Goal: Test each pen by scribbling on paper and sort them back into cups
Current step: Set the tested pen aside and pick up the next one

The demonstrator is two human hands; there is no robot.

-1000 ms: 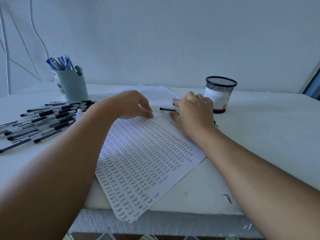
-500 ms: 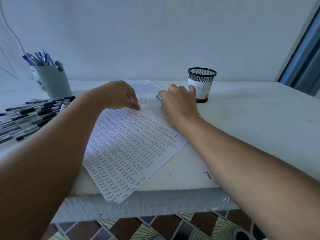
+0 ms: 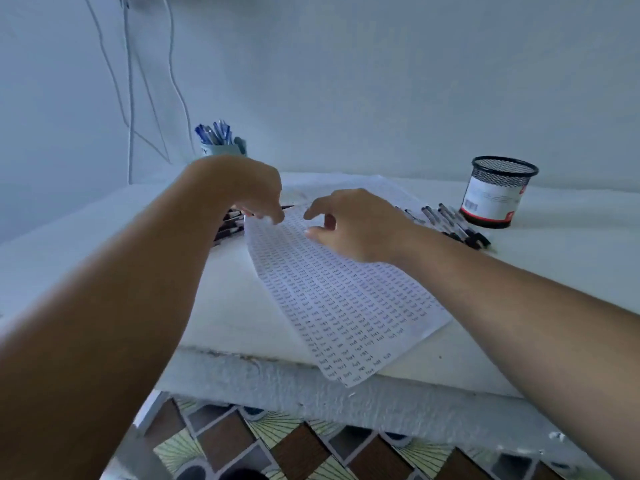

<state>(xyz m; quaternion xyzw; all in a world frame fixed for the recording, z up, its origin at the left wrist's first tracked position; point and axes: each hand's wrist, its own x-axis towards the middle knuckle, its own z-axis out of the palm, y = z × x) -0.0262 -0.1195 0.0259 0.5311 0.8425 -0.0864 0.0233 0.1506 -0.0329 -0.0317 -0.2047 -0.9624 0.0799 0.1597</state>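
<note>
Left hand (image 3: 249, 192): over the far left corner of the paper (image 3: 346, 296), fingers curled downward, tips at the sheet's edge. A dark pen (image 3: 287, 207) pokes out from under the fingers toward the right; whether the fingers grip it cannot be told, the frame is blurred there.

Right hand (image 3: 353, 225): over the upper part of the paper, fingers loosely curled, index finger extended to the left, thumb tucked beneath. It holds nothing visible.

Paper: 1 white sheet, lying diagonally on the desk (image 3: 554, 271), its near corner hanging past the front edge. Covered in dense rows of short handwritten marks in dark ink; near rows look like a repeated short word, not readable.

Loose pens, left (image 3: 228, 228): dark-capped, bunched on the desk just beside the paper's left edge, largely hidden behind the left forearm.

Loose pens, right (image 3: 453, 225): a row of dark-capped pens lying side by side between the paper and the mesh cup.

Mesh cup (image 3: 498, 190): black wire mesh, upright at far right, wrapped in a white label with a red band at the base and a barcode; text too small to read.

Pale cup (image 3: 223, 150): light blue-grey, upright at the far left behind the left hand, holding blue-capped pens (image 3: 214, 131).

Cables (image 3: 130, 81) hang on the wall behind. Patterned tile floor (image 3: 294, 445) below the desk.
</note>
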